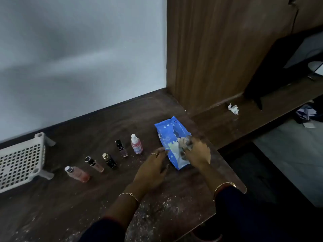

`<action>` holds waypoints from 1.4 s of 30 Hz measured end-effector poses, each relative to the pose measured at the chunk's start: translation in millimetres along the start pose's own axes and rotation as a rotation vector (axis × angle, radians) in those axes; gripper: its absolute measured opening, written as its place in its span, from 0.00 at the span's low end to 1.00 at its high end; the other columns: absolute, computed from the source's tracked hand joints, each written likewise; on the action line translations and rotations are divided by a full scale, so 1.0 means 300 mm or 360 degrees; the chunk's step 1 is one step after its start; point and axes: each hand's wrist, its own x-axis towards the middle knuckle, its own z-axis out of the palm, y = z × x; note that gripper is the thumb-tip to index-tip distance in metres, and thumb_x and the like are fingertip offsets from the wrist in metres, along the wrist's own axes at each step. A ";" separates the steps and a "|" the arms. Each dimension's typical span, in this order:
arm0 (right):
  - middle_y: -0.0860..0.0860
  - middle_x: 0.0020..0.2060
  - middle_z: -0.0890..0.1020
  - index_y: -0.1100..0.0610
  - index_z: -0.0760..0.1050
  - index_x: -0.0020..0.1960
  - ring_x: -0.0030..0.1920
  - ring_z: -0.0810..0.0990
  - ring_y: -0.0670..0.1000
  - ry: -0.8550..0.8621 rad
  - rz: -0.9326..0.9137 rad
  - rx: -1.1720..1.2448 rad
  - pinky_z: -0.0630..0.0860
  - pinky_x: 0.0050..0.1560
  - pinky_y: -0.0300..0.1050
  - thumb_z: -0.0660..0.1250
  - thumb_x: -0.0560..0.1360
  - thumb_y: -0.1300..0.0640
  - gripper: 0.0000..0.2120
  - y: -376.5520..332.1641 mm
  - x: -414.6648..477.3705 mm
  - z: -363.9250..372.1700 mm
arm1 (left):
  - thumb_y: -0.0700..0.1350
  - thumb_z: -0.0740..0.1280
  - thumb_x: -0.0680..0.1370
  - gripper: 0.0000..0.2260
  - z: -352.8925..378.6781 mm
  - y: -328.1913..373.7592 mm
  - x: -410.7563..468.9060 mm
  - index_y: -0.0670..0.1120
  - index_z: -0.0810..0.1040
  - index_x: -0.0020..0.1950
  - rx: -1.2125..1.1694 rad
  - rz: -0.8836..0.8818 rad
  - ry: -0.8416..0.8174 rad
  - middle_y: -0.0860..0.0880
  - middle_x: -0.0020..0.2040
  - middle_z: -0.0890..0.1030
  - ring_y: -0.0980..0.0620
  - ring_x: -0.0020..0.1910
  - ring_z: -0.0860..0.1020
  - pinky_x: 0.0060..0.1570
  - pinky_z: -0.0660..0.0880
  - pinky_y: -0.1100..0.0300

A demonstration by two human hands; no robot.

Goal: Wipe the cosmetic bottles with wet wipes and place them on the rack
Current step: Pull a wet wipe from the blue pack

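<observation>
- Head view, nearest: two dark sleeves, a thin gold chain [129,195] on the left wrist and a gold bangle [225,185] on the right.
- Dark brown wooden tabletop [70,210], dusted with white specks.
- Left hand [153,169], a ring on one finger, reaches forward with fairly straight fingers; its tips rest on the near left edge of the pack.
- Right hand [198,154] is blurred, fingers curled at the pack's opening, pinching a crumpled pale wet wipe [183,142].
- Blue soft plastic wet-wipe pack [172,131] lies flat between the hands; its print and a small round mark near the far corner are too blurred to read.
- Left of the pack, five small cosmetic bottles stand apart in a row, labels unreadable: white-capped pink bottle [136,144], black-capped clear bottle [121,148], gold-capped black bottle [109,161], black-capped pinkish tube bottle [95,164], silver-capped pink bottle [78,174].
- White perforated plastic rack [21,158] sits at the left edge, holding no bottle.
- Crumpled white tissue [233,108] lies on the lower ledge, far right.
</observation>
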 end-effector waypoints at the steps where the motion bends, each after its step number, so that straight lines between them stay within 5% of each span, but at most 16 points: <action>1: 0.51 0.60 0.78 0.49 0.70 0.67 0.61 0.75 0.55 -0.0025 -0.0028 -0.0050 0.69 0.60 0.49 0.68 0.72 0.54 0.23 -0.001 0.005 -0.004 | 0.45 0.64 0.75 0.25 0.007 -0.002 0.017 0.47 0.64 0.72 0.0030 0.0015 -0.0001 0.48 0.73 0.64 0.52 0.70 0.66 0.67 0.66 0.58; 8: 0.51 0.52 0.80 0.53 0.76 0.49 0.53 0.78 0.55 0.0176 -0.0078 0.0091 0.71 0.55 0.51 0.64 0.74 0.62 0.07 0.021 0.038 0.013 | 0.48 0.63 0.75 0.26 0.041 -0.016 0.104 0.47 0.63 0.73 0.0178 0.0060 -0.0043 0.47 0.74 0.63 0.49 0.71 0.65 0.69 0.65 0.56; 13: 0.52 0.63 0.72 0.50 0.70 0.65 0.61 0.74 0.54 -0.0031 -0.0159 -0.0145 0.67 0.61 0.51 0.65 0.74 0.58 0.20 0.033 0.061 0.012 | 0.48 0.62 0.76 0.27 0.044 -0.008 0.142 0.47 0.60 0.74 0.0362 0.0115 -0.0121 0.49 0.76 0.60 0.48 0.74 0.60 0.70 0.64 0.52; 16: 0.52 0.62 0.70 0.51 0.73 0.61 0.59 0.74 0.55 -0.0104 -0.0164 -0.0225 0.67 0.62 0.51 0.67 0.71 0.58 0.19 0.034 0.072 0.017 | 0.50 0.60 0.77 0.28 0.036 0.011 0.165 0.49 0.56 0.76 0.0600 0.0137 -0.0241 0.52 0.78 0.53 0.49 0.77 0.51 0.71 0.57 0.51; 21: 0.53 0.52 0.79 0.55 0.75 0.52 0.54 0.78 0.56 0.0045 -0.0182 0.0116 0.73 0.56 0.53 0.66 0.71 0.65 0.11 0.047 0.070 0.014 | 0.51 0.60 0.77 0.29 0.036 0.018 0.195 0.49 0.53 0.76 0.0896 0.0231 -0.0382 0.51 0.78 0.49 0.47 0.77 0.48 0.71 0.54 0.48; 31: 0.52 0.53 0.80 0.58 0.75 0.59 0.54 0.77 0.49 0.0157 0.0033 0.0781 0.71 0.53 0.42 0.59 0.77 0.64 0.13 0.053 0.054 -0.030 | 0.49 0.60 0.78 0.30 0.033 0.014 0.200 0.48 0.51 0.77 0.0883 0.0206 -0.0426 0.50 0.78 0.52 0.46 0.77 0.50 0.72 0.54 0.48; 34: 0.52 0.50 0.79 0.61 0.75 0.58 0.51 0.76 0.48 0.0259 0.0036 0.0925 0.71 0.53 0.42 0.61 0.77 0.64 0.11 0.036 0.049 -0.048 | 0.45 0.63 0.76 0.27 -0.002 0.041 0.185 0.45 0.61 0.74 0.0644 0.0246 -0.0232 0.45 0.74 0.63 0.44 0.72 0.63 0.68 0.63 0.48; 37: 0.51 0.47 0.79 0.62 0.77 0.56 0.51 0.78 0.50 0.0339 0.0053 0.1083 0.73 0.53 0.44 0.63 0.77 0.64 0.10 0.020 0.047 -0.049 | 0.41 0.62 0.73 0.18 -0.089 0.058 0.155 0.41 0.75 0.63 0.0373 0.0319 0.0356 0.42 0.60 0.78 0.41 0.57 0.76 0.55 0.75 0.46; 40: 0.53 0.45 0.82 0.57 0.78 0.51 0.48 0.80 0.50 0.0330 0.0078 0.1250 0.76 0.53 0.48 0.64 0.77 0.62 0.06 -0.008 0.036 -0.033 | 0.41 0.61 0.74 0.15 -0.213 0.011 0.100 0.44 0.79 0.59 0.0345 0.0108 0.0827 0.43 0.55 0.78 0.42 0.52 0.76 0.52 0.74 0.49; 42: 0.53 0.41 0.82 0.54 0.77 0.47 0.41 0.80 0.43 0.0294 0.0067 0.1312 0.78 0.45 0.43 0.65 0.77 0.60 0.04 -0.044 0.017 -0.014 | 0.41 0.67 0.74 0.16 -0.280 -0.038 0.068 0.46 0.77 0.61 0.0485 -0.0183 0.0809 0.44 0.59 0.75 0.42 0.58 0.73 0.58 0.68 0.46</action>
